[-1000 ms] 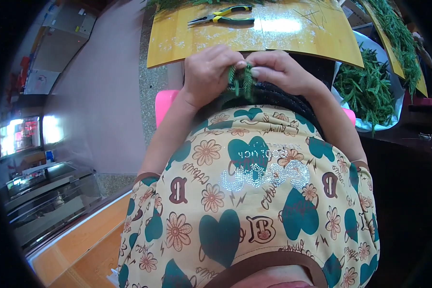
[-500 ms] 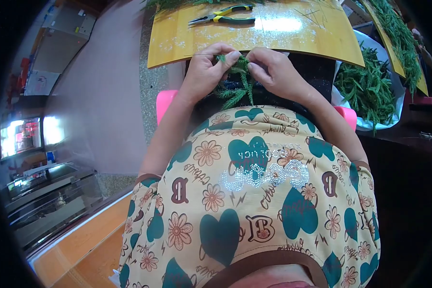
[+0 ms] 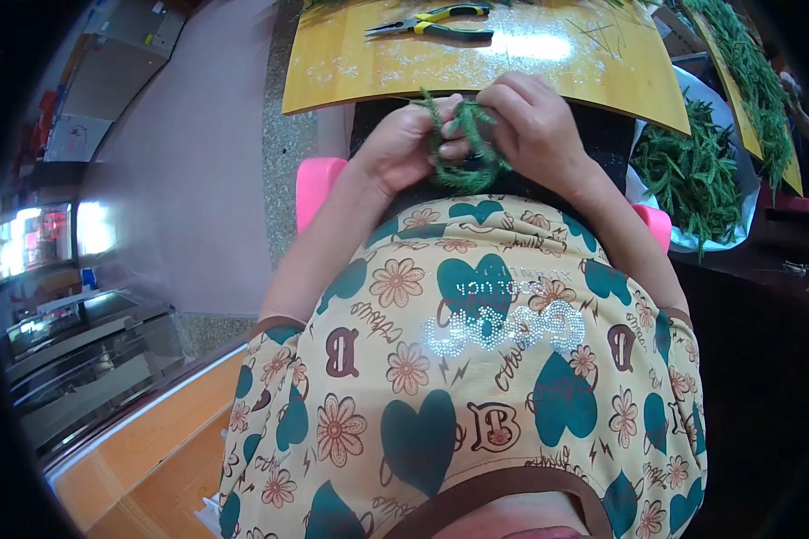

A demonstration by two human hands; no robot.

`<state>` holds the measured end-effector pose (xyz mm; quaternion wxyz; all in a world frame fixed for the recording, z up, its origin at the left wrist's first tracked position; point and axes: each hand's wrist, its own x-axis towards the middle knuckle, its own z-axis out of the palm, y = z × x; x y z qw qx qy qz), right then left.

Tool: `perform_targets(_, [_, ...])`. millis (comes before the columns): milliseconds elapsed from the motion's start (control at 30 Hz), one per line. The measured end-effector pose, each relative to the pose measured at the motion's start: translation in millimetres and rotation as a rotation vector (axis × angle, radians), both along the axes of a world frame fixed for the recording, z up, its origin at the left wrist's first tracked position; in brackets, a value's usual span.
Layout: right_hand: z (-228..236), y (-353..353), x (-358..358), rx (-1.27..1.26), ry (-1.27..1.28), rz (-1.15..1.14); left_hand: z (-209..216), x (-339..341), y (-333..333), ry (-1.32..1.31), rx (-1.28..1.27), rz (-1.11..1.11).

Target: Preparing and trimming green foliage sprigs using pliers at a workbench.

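Observation:
Close to my lap, just off the table's near edge, a green artificial pine sprig is bent into a loop between my hands. My left hand has its fingers closed on the sprig's left side and top. On the other side, my right hand pinches the sprig near its upper right, fingers curled. Part of the sprig is hidden behind the fingers. Beyond the hands, long-nose pliers with green and yellow handles lie on the yellow wooden table.
At right stands a white bag heaped with green pine sprigs. Behind it, a green garland runs along another yellow board, with a person's hand at the far right. A pink seat edge shows beside my left arm.
The sprig, earlier hanging with its tips spread downward, is now curled into a loop. My right hand has risen and shifted slightly right; my left hand has turned, moving a little lower.

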<state>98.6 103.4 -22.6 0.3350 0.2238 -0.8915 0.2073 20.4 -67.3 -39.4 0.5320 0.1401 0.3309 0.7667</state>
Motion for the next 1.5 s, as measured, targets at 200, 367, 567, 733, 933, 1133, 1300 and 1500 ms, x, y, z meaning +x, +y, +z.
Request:
perform_targets(200, [-11.4, 1.8, -1.2, 0.271, 0.062, -0.079, 4.1, 1.7, 4.8, 0.11, -0.317, 0.146])
perform_targets(367, [-13.5, 2.1, -0.1, 0.397, 0.086, -0.107, 7.9, 7.9, 4.4, 0.363, -0.425, 0.204])
perform_targets(567, [-9.7, 4.2, 2.0, 0.41, 0.118, -0.101, 12.1, 9.6, 3.8, 0.393, -0.399, 0.113])
perform_targets(733, [-6.8, 3.8, 2.0, 0.449, 0.115, -0.101, 8.8, 14.1, 6.9, 0.31, -0.324, 0.18])
perform_targets(933, [-10.0, 4.4, 1.3, 0.461, 0.109, -0.108, 4.8, 13.7, 6.0, 0.281, -0.321, 0.171])
perform_targets(1133, [-9.8, 4.6, 3.4, 0.439, 0.112, -0.104, 10.1, 14.9, 8.4, 0.529, -0.386, 0.148])
perform_targets(1300, [-7.7, 1.9, 5.9, 0.217, 0.068, -0.071, 2.4, 22.7, 10.1, 0.95, -0.429, 0.312])
perform_targets(1500, [-6.2, 2.6, 3.5, -0.432, -0.198, 0.193, 13.7, 16.4, 8.3, 1.637, -0.205, 0.594])
